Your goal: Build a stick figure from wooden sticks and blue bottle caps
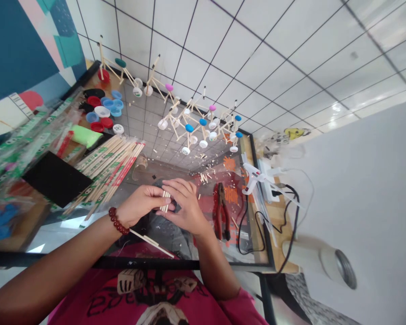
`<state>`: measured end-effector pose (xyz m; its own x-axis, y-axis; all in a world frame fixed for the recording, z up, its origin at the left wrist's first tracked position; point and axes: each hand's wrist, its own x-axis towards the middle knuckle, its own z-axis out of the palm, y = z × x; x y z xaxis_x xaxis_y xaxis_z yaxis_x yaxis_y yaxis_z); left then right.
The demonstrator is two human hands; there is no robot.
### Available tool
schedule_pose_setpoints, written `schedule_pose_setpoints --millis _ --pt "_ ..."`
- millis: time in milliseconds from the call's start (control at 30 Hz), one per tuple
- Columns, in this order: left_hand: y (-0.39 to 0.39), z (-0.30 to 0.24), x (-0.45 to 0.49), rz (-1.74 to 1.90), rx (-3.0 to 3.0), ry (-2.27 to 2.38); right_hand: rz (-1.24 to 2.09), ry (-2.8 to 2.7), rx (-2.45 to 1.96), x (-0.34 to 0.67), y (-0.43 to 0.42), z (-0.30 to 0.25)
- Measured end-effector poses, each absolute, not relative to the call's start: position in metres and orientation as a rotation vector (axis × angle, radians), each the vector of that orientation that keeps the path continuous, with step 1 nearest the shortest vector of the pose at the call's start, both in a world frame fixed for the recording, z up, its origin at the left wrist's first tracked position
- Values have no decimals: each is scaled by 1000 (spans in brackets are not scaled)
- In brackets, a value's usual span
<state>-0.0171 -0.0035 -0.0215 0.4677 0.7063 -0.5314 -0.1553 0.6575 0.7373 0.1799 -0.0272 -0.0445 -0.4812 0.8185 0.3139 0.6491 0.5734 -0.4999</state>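
A small bundle of short wooden stick pieces (pixel 165 201) is held between both hands above the glass tabletop. My left hand (pixel 140 204), with a red bead bracelet at the wrist, pinches the bundle from its left side. Curled around the bundle's other side are the fingers of my right hand (pixel 184 205). Some of the fingertips are hidden behind the sticks and the hands. Two longer sticks (pixel 152 242) lie below the left wrist. To the right of my right hand rest red-handled pliers (pixel 221 212), and cut stick bits (pixel 205 177) lie beyond it.
Wooden chopsticks (pixel 111 164), some in printed wrappers, lie at left beside a black sheet (pixel 57 179). Bottle caps (pixel 110 107) sit farther back. Several stick-and-cap figures (pixel 189 128) line the back. At right are a white glue gun (pixel 253 177), a power strip (pixel 269 182) and black cables (pixel 293 225).
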Motion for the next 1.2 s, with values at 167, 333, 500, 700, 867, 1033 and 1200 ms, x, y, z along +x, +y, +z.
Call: schedule_pose_setpoints --millis 167,333,500,700,867,1033,1200 --pt "-5 -25 -16 576 639 839 500 -2268 -1206 177 -28 -40" --pt "-6 -28 -16 626 656 830 517 -2277 -1208 178 -29 -39" --pt "-5 -25 -14 654 677 869 504 -2313 -1182 181 -29 -42" --pt "-5 -20 -11 684 760 890 464 -2271 -1151 181 -29 -45" --pt "-6 -21 -12 649 716 885 479 -2261 -1189 180 -30 -42" --pt "-7 -25 -13 631 640 865 457 -2225 -1148 178 -30 -39" --pt "-7 -25 -13 675 555 769 410 -2190 -1195 179 -29 -40"
